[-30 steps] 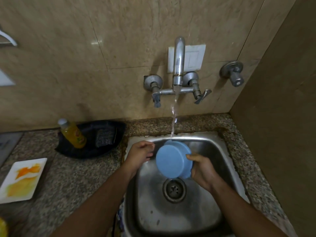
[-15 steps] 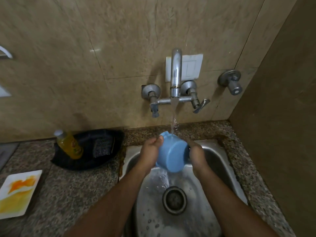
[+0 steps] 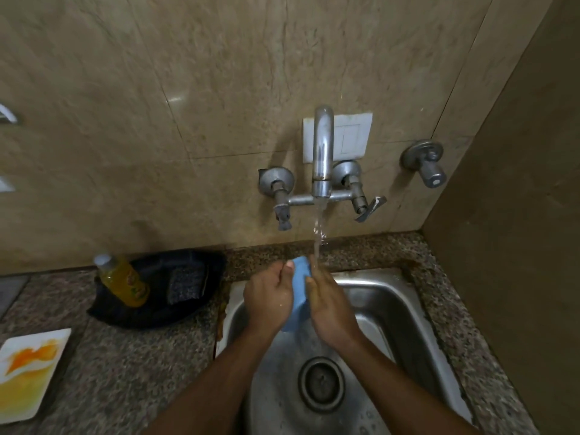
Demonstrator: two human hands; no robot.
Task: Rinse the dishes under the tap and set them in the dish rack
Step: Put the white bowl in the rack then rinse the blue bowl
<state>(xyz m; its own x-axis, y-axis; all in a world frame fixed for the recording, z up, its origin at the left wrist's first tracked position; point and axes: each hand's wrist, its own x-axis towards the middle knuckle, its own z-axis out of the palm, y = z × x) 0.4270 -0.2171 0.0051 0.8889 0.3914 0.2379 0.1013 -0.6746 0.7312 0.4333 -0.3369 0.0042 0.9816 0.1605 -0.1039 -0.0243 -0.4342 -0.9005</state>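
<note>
Blue plastic, matte and pale, is all that shows of the dish (image 3: 299,287): a narrow strip between the two hands, with one rounded edge rising at the top and a lower portion visible beneath the palms. Its full form cannot be made out, as the hands cover most of it. It is held above the steel sink (image 3: 405,296), at the back of the basin, directly under the tap (image 3: 322,152). A thin stream of water (image 3: 318,233) falls from the spout and lands at the dish's upper edge, beside the right hand's fingers. The left hand (image 3: 270,296) grips the dish from its left side, fingers curled over the rim. The right hand (image 3: 329,304) clasps it from the right, fingers wrapped against the plastic. On the speckled granite worktop (image 3: 125,356), left of the sink, lies a black tray (image 3: 163,306) holding a yellow bottle (image 3: 124,282) and a scouring pad (image 3: 185,285). A white plate smeared orange (image 3: 28,372) lies nearer the left edge.
</note>
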